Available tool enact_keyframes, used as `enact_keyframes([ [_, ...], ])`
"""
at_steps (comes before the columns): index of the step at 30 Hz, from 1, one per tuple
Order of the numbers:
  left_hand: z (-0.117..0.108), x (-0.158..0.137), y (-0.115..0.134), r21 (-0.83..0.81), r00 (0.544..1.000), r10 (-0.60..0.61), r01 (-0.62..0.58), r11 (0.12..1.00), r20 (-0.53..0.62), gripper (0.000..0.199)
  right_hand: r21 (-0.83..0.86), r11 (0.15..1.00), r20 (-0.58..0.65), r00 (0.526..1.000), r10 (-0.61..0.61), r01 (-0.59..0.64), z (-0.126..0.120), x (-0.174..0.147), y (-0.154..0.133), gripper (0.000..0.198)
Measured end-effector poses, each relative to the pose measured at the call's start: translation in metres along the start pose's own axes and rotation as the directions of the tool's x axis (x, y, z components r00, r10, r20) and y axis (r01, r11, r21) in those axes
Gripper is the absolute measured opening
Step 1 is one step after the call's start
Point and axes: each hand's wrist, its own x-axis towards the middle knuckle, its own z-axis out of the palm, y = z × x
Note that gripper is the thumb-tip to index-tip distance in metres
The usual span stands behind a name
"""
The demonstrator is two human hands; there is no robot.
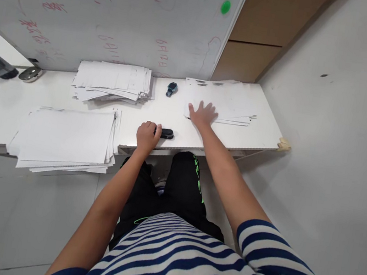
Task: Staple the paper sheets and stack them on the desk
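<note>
Three paper piles (233, 100), white desk (259, 117), whiteboard (120, 11)

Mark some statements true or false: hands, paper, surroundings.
1. The bare left hand is closed on the black oblong stapler-like object. True.
2. The bare right hand is clenched. False: it lies spread on white paper sheets.
3. The small bluish wristwatch lies between those sheets and the far white paper stack. True.
4. The round green disc sits on the brown panel. False: it is on the red-marked whiteboard.
5. The near white paper stack overhangs the front edge of the white table. True.
</note>
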Motion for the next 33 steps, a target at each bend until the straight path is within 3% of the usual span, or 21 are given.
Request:
enact_keyframes([
  [10,-0.005,-0.002,0.003,-0.03,1.0,-0.023,0.023,0.999,0.003,0.033,-0.049,0.998,-0.045,0.998,-0.032,0.03,0.005,0.013,0.002,0.08],
  [21,-0.004,-0.002,0.004,-0.016,0.999,-0.029,0.029,0.999,0.014,0.033,-0.001,1.0,-0.05,0.999,0.019,-0.02,0.01,0.02,0.012,0.082],
  [33,-0.002,-0.003,0.002,0.024,1.0,0.02,-0.02,1.0,-0.01,0.036,0.01,0.999,-0.05,0.998,0.039,-0.038,0.005,0.036,0.041,0.081],
])
